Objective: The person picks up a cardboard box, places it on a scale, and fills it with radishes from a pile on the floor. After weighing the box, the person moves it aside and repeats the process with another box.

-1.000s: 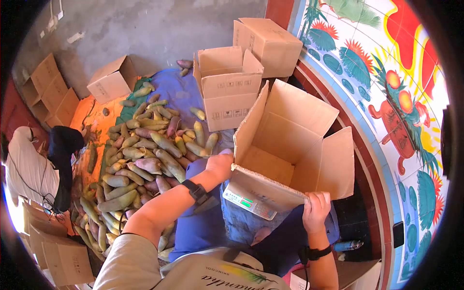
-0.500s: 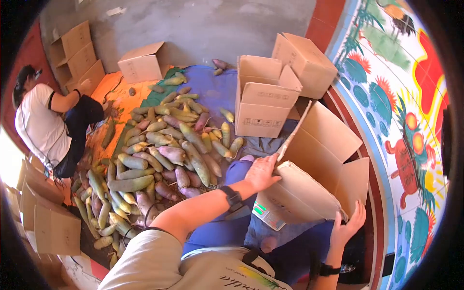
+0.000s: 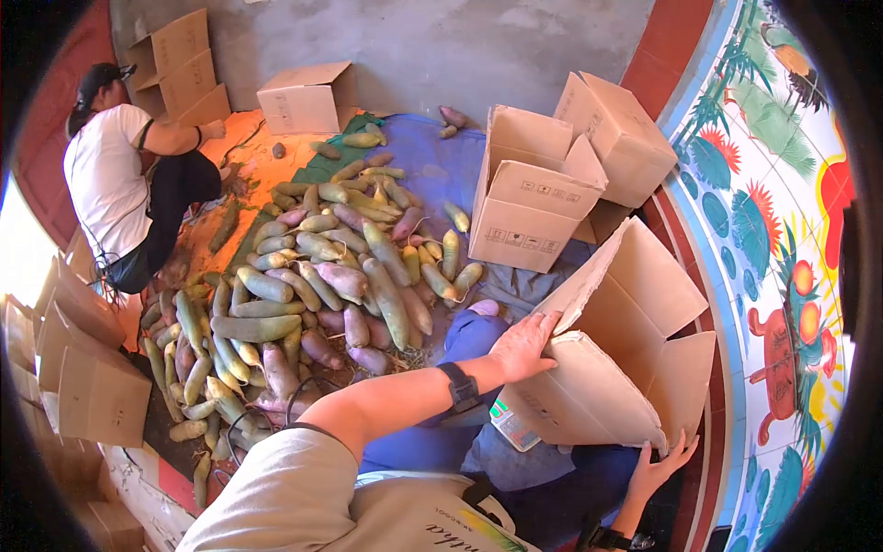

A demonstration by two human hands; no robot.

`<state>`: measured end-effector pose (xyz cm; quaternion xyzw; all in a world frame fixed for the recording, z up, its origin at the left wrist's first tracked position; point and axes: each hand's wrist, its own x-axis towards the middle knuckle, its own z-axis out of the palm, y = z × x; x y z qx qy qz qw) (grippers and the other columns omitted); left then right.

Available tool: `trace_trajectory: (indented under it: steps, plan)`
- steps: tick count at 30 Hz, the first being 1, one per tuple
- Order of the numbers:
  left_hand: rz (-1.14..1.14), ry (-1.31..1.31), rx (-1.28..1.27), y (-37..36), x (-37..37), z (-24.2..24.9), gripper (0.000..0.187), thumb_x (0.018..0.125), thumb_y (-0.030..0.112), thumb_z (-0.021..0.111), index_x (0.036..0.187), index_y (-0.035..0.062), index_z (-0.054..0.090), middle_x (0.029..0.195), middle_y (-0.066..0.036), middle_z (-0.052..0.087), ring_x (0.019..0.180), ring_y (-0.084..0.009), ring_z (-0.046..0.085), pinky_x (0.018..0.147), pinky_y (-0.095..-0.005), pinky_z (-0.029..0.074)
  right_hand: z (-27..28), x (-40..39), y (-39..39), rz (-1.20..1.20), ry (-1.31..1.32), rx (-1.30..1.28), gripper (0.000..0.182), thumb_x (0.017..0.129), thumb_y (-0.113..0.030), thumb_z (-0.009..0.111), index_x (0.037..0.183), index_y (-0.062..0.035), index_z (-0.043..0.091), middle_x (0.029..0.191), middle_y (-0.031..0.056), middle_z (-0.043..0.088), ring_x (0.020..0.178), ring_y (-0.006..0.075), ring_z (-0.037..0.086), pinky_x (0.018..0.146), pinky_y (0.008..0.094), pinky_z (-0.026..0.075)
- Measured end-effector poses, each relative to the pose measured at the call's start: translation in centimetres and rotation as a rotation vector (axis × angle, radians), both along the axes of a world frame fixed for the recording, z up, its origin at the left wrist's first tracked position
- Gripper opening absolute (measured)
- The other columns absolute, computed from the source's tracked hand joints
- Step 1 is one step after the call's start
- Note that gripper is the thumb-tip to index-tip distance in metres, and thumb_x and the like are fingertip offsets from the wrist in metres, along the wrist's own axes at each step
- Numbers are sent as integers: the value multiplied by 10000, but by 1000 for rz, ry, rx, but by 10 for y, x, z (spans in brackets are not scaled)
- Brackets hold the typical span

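An open cardboard box (image 3: 589, 391) is held tilted in front of me, its flaps spread and its inside bare. My left hand (image 3: 524, 348) grips the near left corner of its rim, by the flap fold. At the lower right corner, my right hand (image 3: 658, 474) has its fingers against the outside of the box, thumb side hidden in part. Beneath the box, a digital scale (image 3: 515, 431) with a lit green display shows partly; the box covers the rest.
Long green and purple radish-like roots (image 3: 317, 276) lie heaped left of me on coloured sheets. More boxes stand beyond: an open one (image 3: 524, 216), a closed one (image 3: 621, 138), another (image 3: 299, 106). A person (image 3: 120, 184) crouches at left near folded cartons (image 3: 101, 386). A painted tile wall (image 3: 782, 304) borders the right.
The view has swung a little to the left. The box has tipped slightly, so its left flap shows more of its face; both hands stay on it.
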<state>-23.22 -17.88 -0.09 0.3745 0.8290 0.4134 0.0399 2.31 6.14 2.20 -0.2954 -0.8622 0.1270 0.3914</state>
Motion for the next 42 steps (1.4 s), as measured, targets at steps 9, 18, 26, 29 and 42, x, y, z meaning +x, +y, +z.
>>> trace_trajectory:
  steps: [9,18,26,29,42]
  plan:
    - [69,80,-76,6,-2,-11,809,704,180,707,1358,36,253,1160,-218,467,1102,-365,476,955,-403,392,-22,-13,-2,66,46,-83,451,807,-7,571,1235,17,429,1387,190,284,1240,317,368,1001,391,345]
    - [73,112,-123,0,7,-6,826,710,188,704,1363,1,234,1156,-243,475,1080,-380,498,921,-414,424,-46,-15,15,180,184,-188,429,845,20,522,1257,8,404,1259,145,435,1083,241,495,876,323,444]
    - [115,97,-32,-10,11,-12,786,716,114,655,1364,-10,227,1194,-256,459,1109,-396,471,947,-418,406,-47,-14,14,181,176,-205,408,864,-9,503,1259,7,403,1252,138,454,1104,245,478,913,339,400]
    - [157,127,114,-19,17,-6,761,710,66,643,1358,-4,251,1186,-244,465,1116,-393,462,956,-417,396,-49,-13,13,180,204,-230,403,871,-22,507,1259,9,402,1245,136,460,1093,239,481,906,327,399]
    - [692,54,-153,-191,-6,-56,601,723,89,641,1273,20,408,1210,-203,498,1142,-361,463,982,-404,378,-34,-6,1,46,200,-218,460,879,-72,522,1313,-2,386,1291,128,455,935,205,502,786,290,417]
